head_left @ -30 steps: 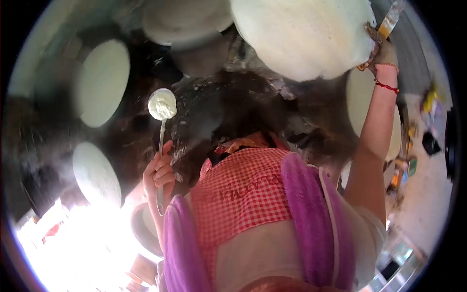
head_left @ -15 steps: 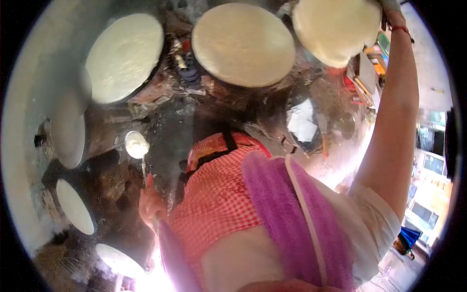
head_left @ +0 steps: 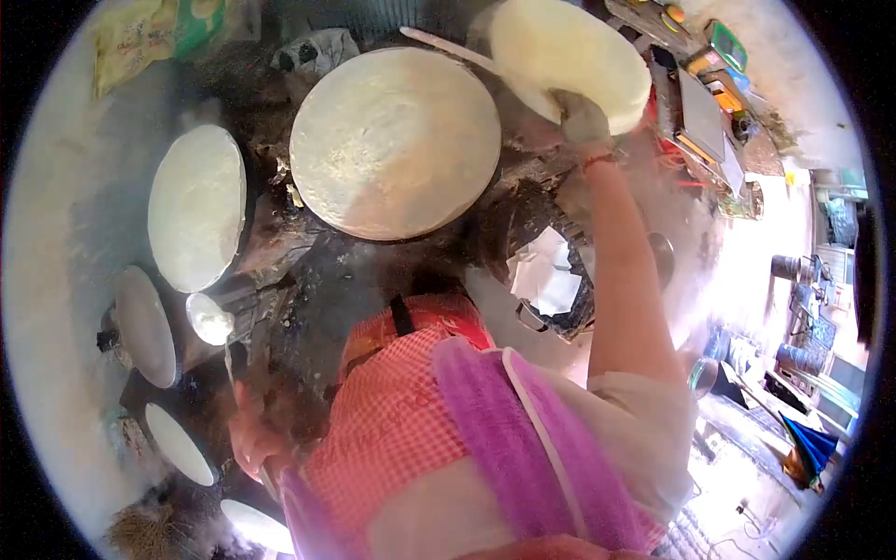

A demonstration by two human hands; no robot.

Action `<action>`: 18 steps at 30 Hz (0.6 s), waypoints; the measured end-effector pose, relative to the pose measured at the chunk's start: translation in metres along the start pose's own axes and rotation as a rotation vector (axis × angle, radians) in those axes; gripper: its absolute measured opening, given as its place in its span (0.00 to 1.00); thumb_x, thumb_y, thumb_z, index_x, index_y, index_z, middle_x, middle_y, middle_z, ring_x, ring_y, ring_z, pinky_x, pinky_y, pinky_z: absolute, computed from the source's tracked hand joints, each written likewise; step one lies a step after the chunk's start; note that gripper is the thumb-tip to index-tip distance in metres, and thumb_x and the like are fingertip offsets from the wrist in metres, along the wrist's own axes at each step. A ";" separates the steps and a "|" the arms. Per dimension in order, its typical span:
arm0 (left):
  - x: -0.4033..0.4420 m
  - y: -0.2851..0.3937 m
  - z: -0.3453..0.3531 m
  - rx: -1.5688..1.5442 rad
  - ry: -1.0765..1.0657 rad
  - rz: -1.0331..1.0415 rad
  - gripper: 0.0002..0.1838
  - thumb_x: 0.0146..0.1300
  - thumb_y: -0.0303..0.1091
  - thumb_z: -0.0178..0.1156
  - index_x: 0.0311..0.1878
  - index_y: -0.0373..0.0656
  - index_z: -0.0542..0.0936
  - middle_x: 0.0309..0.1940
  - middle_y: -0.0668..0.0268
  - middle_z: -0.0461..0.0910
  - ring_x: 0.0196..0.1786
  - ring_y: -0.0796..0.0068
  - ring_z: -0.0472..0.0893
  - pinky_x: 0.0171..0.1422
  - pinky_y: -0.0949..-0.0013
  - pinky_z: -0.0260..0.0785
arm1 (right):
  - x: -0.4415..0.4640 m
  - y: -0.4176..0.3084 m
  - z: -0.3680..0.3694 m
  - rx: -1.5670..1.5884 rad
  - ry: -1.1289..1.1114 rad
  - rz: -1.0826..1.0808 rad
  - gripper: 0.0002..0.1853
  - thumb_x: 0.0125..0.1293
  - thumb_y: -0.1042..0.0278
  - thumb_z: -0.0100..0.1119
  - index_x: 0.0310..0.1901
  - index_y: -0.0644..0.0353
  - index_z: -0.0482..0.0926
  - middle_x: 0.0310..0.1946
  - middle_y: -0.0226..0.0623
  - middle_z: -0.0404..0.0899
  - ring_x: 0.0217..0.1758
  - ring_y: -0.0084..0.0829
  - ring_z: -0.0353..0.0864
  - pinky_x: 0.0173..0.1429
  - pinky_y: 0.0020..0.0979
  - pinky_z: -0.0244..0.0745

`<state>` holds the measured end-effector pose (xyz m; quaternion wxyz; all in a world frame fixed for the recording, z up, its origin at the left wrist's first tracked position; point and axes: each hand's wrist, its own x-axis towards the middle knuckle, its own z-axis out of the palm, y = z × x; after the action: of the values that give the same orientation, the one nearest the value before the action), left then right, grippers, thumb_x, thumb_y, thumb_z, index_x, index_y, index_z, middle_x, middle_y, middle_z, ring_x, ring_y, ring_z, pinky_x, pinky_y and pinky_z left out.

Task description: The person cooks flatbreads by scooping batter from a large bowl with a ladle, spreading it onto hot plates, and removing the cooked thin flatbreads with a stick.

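My left hand (head_left: 259, 441) is closed around the handle of a ladle (head_left: 209, 320), whose bowl carries pale, thick batter. My right hand (head_left: 583, 121), in a greyish glove, is at the near edge of a thick, pale round of flatbread (head_left: 574, 56) at the upper right. A long, pale stick (head_left: 450, 49) runs from the left towards that hand and appears to be in its grip, though the fingers are partly smeared. In the upper middle, a large round griddle (head_left: 397, 145) bears a pale layer with a rough, crumbly patch. Another batter-covered griddle (head_left: 196, 207) lies left of it.
Paler round plates (head_left: 147, 327) curve down the left side, with another disc (head_left: 177, 445) below. White sheets (head_left: 546, 271) lie on a dark round surface with a handle, near my right forearm. Boxes (head_left: 700, 117) stand at the upper right. Steam hazes the left.
My view has shifted and turned. My right hand has come from the far right edge of the flatbread round to its near edge. The ladle stays in my left hand, still holding batter.
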<state>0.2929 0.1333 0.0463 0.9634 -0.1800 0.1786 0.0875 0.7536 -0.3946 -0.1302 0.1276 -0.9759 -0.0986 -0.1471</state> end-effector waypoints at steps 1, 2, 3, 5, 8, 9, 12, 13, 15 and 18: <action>0.000 -0.003 0.004 0.002 -0.005 0.008 0.28 0.76 0.35 0.38 0.71 0.27 0.48 0.22 0.71 0.58 0.17 0.82 0.59 0.18 0.76 0.59 | -0.009 0.021 0.024 -0.037 0.035 0.006 0.19 0.61 0.70 0.48 0.53 0.50 0.81 0.52 0.41 0.80 0.56 0.42 0.77 0.63 0.38 0.69; -0.002 -0.005 0.007 -0.002 -0.009 0.013 0.28 0.76 0.35 0.38 0.71 0.27 0.48 0.22 0.71 0.58 0.17 0.82 0.59 0.18 0.76 0.59 | -0.010 0.020 0.022 -0.089 0.032 -0.056 0.19 0.60 0.69 0.49 0.53 0.54 0.80 0.51 0.42 0.80 0.56 0.43 0.77 0.63 0.38 0.69; -0.005 -0.004 0.011 -0.012 -0.015 0.025 0.28 0.76 0.35 0.38 0.71 0.27 0.48 0.22 0.71 0.58 0.17 0.82 0.59 0.18 0.76 0.59 | -0.013 0.018 0.017 -0.141 0.033 -0.118 0.20 0.60 0.69 0.50 0.53 0.57 0.80 0.50 0.43 0.81 0.55 0.43 0.78 0.63 0.37 0.69; -0.021 -0.005 0.026 -0.037 -0.048 0.073 0.28 0.76 0.35 0.38 0.71 0.26 0.48 0.22 0.71 0.58 0.17 0.82 0.60 0.18 0.76 0.59 | -0.016 0.038 0.014 -0.108 -0.065 -0.155 0.21 0.61 0.71 0.50 0.56 0.59 0.77 0.53 0.42 0.79 0.56 0.41 0.77 0.62 0.35 0.70; -0.038 0.001 0.049 -0.074 -0.139 0.127 0.29 0.76 0.36 0.38 0.71 0.26 0.48 0.22 0.71 0.58 0.17 0.82 0.60 0.18 0.76 0.59 | 0.008 0.058 0.022 0.175 -0.232 -0.063 0.22 0.62 0.75 0.49 0.60 0.62 0.73 0.58 0.40 0.77 0.58 0.38 0.77 0.61 0.32 0.71; -0.042 0.009 0.053 -0.074 -0.167 0.143 0.29 0.76 0.36 0.38 0.71 0.26 0.47 0.22 0.71 0.58 0.17 0.82 0.60 0.19 0.76 0.59 | 0.013 0.020 -0.003 0.264 -0.333 0.028 0.22 0.64 0.72 0.50 0.61 0.53 0.74 0.58 0.43 0.76 0.61 0.41 0.76 0.63 0.35 0.70; -0.054 0.047 0.051 -0.030 -0.228 0.203 0.30 0.76 0.36 0.38 0.70 0.23 0.47 0.21 0.71 0.57 0.17 0.81 0.60 0.19 0.76 0.60 | 0.000 -0.106 -0.045 0.266 -0.231 -0.026 0.26 0.67 0.69 0.52 0.67 0.51 0.67 0.51 0.40 0.81 0.51 0.35 0.81 0.50 0.32 0.77; -0.053 0.061 0.054 0.004 -0.248 0.209 0.30 0.75 0.37 0.38 0.70 0.21 0.46 0.21 0.71 0.57 0.17 0.81 0.61 0.19 0.76 0.61 | -0.005 -0.162 -0.063 0.509 -0.357 -0.014 0.27 0.66 0.69 0.53 0.68 0.50 0.66 0.45 0.34 0.80 0.45 0.30 0.80 0.44 0.29 0.76; -0.058 0.100 0.069 0.011 -0.261 0.293 0.32 0.75 0.37 0.40 0.70 0.21 0.43 0.19 0.72 0.56 0.16 0.82 0.60 0.18 0.75 0.62 | -0.035 -0.285 -0.080 0.827 -0.544 -0.064 0.27 0.66 0.68 0.55 0.68 0.49 0.67 0.37 0.25 0.75 0.36 0.21 0.75 0.36 0.23 0.73; -0.064 0.170 0.094 0.049 -0.299 0.358 0.32 0.74 0.37 0.42 0.68 0.18 0.46 0.20 0.72 0.55 0.17 0.81 0.60 0.17 0.76 0.61 | -0.088 -0.436 -0.070 0.995 -0.893 -0.208 0.25 0.65 0.63 0.59 0.64 0.52 0.70 0.43 0.30 0.75 0.39 0.22 0.75 0.39 0.25 0.74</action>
<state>0.2241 0.3188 0.0984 0.9523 -0.1070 0.0648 0.2782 0.5528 -0.0146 0.0025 0.4938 -0.7536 -0.2912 0.3216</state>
